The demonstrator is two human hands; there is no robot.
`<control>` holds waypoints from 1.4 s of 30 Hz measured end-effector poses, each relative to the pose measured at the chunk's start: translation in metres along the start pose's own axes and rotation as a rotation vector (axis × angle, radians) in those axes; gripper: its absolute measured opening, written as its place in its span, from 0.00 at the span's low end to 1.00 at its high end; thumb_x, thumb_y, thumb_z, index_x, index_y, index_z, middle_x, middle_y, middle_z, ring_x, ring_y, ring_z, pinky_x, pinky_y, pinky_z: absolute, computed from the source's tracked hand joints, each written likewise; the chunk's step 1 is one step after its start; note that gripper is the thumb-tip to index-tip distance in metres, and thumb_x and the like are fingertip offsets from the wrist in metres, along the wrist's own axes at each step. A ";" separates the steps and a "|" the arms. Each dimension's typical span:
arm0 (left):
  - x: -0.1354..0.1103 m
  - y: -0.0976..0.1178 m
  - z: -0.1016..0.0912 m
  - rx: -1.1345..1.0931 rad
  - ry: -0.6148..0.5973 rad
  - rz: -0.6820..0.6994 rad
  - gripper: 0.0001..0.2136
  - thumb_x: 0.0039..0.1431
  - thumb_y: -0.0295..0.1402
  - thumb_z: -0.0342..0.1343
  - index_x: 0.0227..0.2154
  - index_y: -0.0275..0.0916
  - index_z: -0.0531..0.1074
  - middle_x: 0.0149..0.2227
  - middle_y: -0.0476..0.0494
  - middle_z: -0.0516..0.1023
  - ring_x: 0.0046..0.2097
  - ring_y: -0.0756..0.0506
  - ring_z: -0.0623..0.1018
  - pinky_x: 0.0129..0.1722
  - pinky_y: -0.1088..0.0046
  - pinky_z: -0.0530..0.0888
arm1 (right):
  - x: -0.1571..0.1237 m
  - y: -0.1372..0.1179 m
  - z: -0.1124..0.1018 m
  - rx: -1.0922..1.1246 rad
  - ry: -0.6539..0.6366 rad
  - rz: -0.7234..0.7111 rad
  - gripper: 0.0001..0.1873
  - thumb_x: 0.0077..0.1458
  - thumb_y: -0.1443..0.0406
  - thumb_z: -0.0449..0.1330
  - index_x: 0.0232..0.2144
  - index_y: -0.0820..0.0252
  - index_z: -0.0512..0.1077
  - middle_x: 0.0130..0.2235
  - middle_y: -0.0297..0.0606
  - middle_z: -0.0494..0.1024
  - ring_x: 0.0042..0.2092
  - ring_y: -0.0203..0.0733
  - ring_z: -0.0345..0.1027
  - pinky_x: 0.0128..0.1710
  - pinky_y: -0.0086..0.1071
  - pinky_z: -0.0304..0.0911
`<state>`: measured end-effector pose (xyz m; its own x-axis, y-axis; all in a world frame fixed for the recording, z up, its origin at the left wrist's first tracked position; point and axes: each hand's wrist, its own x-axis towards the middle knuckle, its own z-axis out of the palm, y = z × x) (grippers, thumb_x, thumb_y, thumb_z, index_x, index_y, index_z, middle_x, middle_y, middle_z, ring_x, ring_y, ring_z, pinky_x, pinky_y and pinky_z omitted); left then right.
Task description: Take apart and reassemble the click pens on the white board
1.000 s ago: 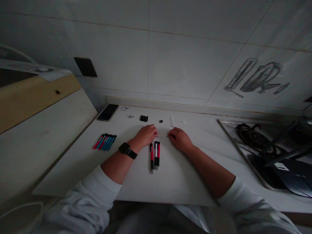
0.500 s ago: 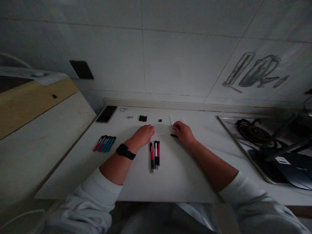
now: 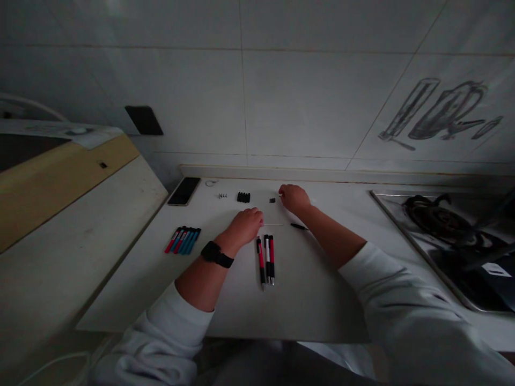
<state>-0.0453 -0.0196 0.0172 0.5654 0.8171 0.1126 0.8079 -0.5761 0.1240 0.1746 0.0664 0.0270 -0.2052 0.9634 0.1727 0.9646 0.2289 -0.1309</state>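
- My left hand (image 3: 246, 225), centre of the frame, has its fingertips closed on one end of a thin white rod (image 3: 273, 224); an end grip, I judge, leaves most of the length exposed.
- My right hand (image 3: 295, 199), just above and right of centre, has bunched fingertips near the small black pieces (image 3: 272, 200); I cannot tell whether they are clamped on anything.
- Below that hand a slim black part (image 3: 298, 227) lies loose, its right end near the forearm.
- Three pens (image 3: 261, 262) lie below centre, tips toward me, probably for easy reach.
- Along the desk (image 3: 314, 305), toward the wall, black parts (image 3: 243, 197), silvery bits (image 3: 222, 195) and a thin loop (image 3: 210, 183) sit in separate groups, seemingly sorted by kind.
- Left of centre, red and blue barrels (image 3: 183, 240) lie side by side; a phone (image 3: 184, 191) lies above them, screen dark.
- At the right edge, I can't read the white label (image 3: 498, 269); the wall drawing (image 3: 448, 112), upper right, shows no readable words.
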 end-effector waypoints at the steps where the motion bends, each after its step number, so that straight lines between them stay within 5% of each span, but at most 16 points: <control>1: 0.000 0.000 0.000 0.003 0.004 0.001 0.07 0.67 0.29 0.51 0.37 0.36 0.73 0.42 0.38 0.76 0.44 0.41 0.75 0.46 0.63 0.71 | 0.000 -0.001 0.002 -0.019 -0.011 0.008 0.14 0.61 0.69 0.55 0.46 0.58 0.77 0.48 0.48 0.80 0.46 0.47 0.72 0.44 0.36 0.62; 33: 0.003 0.002 -0.001 -0.128 0.102 0.005 0.05 0.68 0.28 0.51 0.38 0.38 0.72 0.39 0.41 0.78 0.43 0.43 0.76 0.46 0.65 0.71 | -0.010 0.003 0.005 0.178 -0.015 -0.054 0.13 0.61 0.66 0.59 0.46 0.55 0.78 0.44 0.40 0.83 0.43 0.42 0.75 0.44 0.31 0.63; 42: 0.007 0.007 -0.008 -0.263 0.287 -0.064 0.04 0.67 0.28 0.52 0.37 0.38 0.71 0.39 0.43 0.77 0.42 0.44 0.75 0.46 0.66 0.71 | -0.057 -0.009 -0.033 0.462 -0.063 -0.501 0.10 0.62 0.65 0.60 0.40 0.55 0.82 0.40 0.38 0.82 0.42 0.41 0.74 0.46 0.32 0.63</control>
<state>-0.0365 -0.0179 0.0268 0.4160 0.8340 0.3626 0.7488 -0.5403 0.3838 0.1826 0.0052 0.0508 -0.6316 0.7284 0.2654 0.5836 0.6721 -0.4557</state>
